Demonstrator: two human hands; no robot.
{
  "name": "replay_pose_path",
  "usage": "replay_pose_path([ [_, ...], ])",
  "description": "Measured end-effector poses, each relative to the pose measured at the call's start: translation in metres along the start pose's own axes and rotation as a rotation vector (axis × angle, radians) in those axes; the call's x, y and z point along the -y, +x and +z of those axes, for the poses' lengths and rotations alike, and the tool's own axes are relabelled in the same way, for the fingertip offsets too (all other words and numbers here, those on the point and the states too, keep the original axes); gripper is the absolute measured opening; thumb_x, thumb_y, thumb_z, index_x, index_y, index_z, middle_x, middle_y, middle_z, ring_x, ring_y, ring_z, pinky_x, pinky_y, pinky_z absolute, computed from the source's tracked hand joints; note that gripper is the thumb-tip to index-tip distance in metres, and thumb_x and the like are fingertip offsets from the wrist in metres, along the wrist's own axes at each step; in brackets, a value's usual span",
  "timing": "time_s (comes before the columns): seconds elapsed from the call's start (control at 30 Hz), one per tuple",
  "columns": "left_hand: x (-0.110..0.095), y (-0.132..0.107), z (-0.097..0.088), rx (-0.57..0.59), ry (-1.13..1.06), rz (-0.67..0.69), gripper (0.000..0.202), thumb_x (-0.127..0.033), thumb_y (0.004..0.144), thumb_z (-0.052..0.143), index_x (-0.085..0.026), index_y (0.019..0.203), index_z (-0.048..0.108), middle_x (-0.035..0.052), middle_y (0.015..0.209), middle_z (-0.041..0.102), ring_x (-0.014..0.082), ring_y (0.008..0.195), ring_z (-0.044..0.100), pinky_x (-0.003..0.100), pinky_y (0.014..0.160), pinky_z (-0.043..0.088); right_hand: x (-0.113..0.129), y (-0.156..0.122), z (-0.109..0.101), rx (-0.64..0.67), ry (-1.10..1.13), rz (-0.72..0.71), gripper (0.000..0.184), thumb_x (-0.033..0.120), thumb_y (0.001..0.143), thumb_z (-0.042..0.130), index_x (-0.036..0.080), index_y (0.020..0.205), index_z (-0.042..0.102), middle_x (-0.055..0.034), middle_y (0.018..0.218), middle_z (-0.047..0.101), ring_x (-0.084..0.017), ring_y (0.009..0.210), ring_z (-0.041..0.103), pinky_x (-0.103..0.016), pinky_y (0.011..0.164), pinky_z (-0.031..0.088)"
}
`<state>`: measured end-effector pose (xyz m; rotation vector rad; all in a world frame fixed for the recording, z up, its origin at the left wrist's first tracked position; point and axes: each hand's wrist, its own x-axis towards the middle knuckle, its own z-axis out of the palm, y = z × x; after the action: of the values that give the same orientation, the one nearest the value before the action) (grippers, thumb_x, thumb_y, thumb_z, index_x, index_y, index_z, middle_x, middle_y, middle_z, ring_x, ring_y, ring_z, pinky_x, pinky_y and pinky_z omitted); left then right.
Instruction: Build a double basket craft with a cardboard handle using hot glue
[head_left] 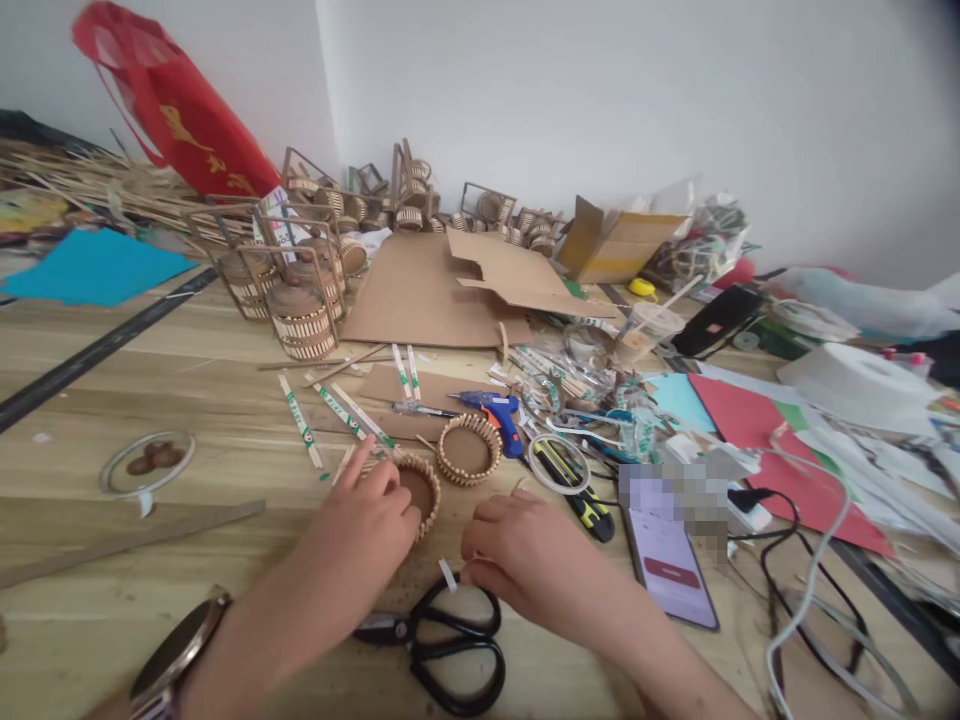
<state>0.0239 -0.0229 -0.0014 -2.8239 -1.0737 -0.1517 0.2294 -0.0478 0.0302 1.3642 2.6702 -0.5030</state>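
My left hand (371, 515) lies over the near left side of a small round basket (426, 492) walled with short sticks. Its index finger points forward and the other fingers curl at the wall; the thumb is hidden. My right hand (521, 545) is closed above the scissors' handles, fingers bent inward, and what they pinch does not show clearly. A small white strip (448, 575) is close to its fingertips, above the black-handled scissors (457, 640). A second stick-walled basket (469, 450) stands just beyond, touching or nearly touching the first.
Beyond the baskets lie a blue glue gun (491, 412), wrapped chopsticks (300, 420) and cardboard (420, 290). On the right are a yellow-black cutter (577, 490), a tape ring (559, 463), a phone (667, 560) and cables (814, 590). Finished-looking lidded baskets (302, 320) stand back left.
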Motion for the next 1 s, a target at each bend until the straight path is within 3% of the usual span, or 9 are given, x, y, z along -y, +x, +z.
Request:
replay_pose_path([
  [0.2,-0.005,0.001,0.009,0.032,0.005,0.02,0.016,-0.012,0.084,0.061,-0.019,0.074,0.071,0.0038,0.073,0.069,0.0267,0.094,0.062,0.059,0.111,0.026,-0.018,-0.004,-0.004,-0.106,0.066,0.046,0.011,0.024,0.089,0.066,0.018,0.08,0.067,-0.0014,0.08,0.068,-0.017,0.077,0.061,-0.027,0.069,0.037],
  [0.53,0.018,0.009,0.018,-0.003,0.063,-0.196,0.026,-0.001,0.083,0.054,-0.018,0.074,0.071,0.007,0.076,0.071,0.0283,0.092,0.063,0.059,0.109,0.029,-0.067,-0.011,-0.016,-0.299,0.128,0.296,0.015,0.022,0.091,0.057,0.022,0.083,0.069,-0.0016,0.084,0.072,-0.016,0.075,0.064,-0.024,0.066,0.04],
  [0.63,0.02,0.01,0.019,0.011,0.043,-0.207,0.023,-0.004,0.082,0.056,-0.019,0.076,0.072,0.0062,0.077,0.071,0.0282,0.092,0.063,0.059,0.11,0.028,-0.104,-0.012,-0.03,-0.432,0.05,0.576,0.022,0.03,0.093,0.051,0.024,0.082,0.07,-0.0009,0.084,0.074,-0.017,0.078,0.066,-0.023,0.067,0.043],
  [0.8,0.021,0.01,0.018,0.024,0.007,-0.213,0.013,-0.013,0.082,0.063,-0.019,0.077,0.073,0.0057,0.079,0.072,0.0297,0.095,0.063,0.061,0.109,0.028,-0.194,-0.013,-0.065,-0.591,-0.087,0.929,0.029,0.027,0.094,0.044,0.017,0.096,0.072,-0.0125,0.094,0.074,-0.027,0.09,0.067,-0.03,0.068,0.044],
  [0.9,0.02,0.008,0.019,-0.013,-0.013,-0.212,0.015,-0.016,0.085,0.061,-0.02,0.076,0.073,0.005,0.078,0.072,0.0282,0.093,0.063,0.058,0.109,0.029,-0.236,-0.004,-0.081,-0.56,-0.101,0.988,0.026,0.026,0.097,0.047,0.014,0.102,0.07,-0.0128,0.102,0.071,-0.027,0.099,0.065,-0.034,0.079,0.048],
  [1.0,0.019,0.008,0.021,-0.072,-0.052,-0.226,0.017,-0.019,0.086,0.06,-0.02,0.073,0.071,0.0038,0.075,0.071,0.0266,0.09,0.063,0.057,0.11,0.028,-0.262,0.015,-0.085,-0.455,-0.069,0.934,0.028,0.035,0.095,0.058,0.018,0.116,0.062,-0.0079,0.119,0.063,-0.022,0.101,0.063,-0.042,0.086,0.053],
])
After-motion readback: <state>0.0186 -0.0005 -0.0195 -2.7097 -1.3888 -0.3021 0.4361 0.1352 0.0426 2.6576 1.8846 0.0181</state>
